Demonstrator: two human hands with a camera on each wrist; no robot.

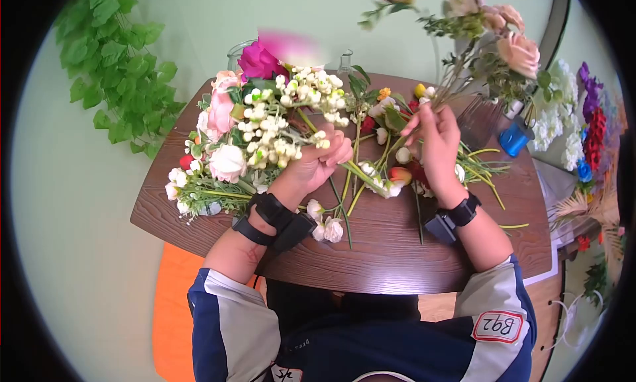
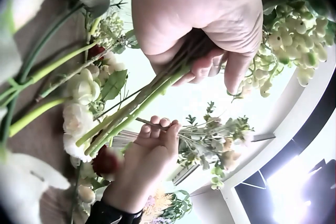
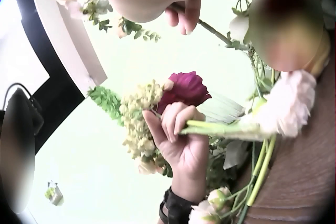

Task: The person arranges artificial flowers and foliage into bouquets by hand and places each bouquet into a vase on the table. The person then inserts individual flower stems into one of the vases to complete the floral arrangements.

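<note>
My left hand (image 1: 313, 165) grips several flower stems (image 2: 137, 100), with white berry sprays (image 1: 265, 143) and a magenta flower (image 1: 256, 59) rising above the fist. In the right wrist view the cut ends jut out past the fingers. Across the table, my right hand (image 1: 440, 147) pinches the thin stem of a pale pink rose spray (image 1: 519, 53) between thumb and fingers. The spray's blooms spread up and to the right, beyond the table's far edge in the head view. Between the hands lie loose white and red flowers (image 1: 400, 175) with green stems.
Pink and white roses (image 1: 226, 162) crowd the left of the brown table (image 1: 371, 266). Glass vases (image 1: 478, 120) stand along its far side, near a blue object (image 1: 513, 140). Green leaves (image 1: 119, 71) hang on the left wall; more flowers (image 1: 591, 140) fill the right side.
</note>
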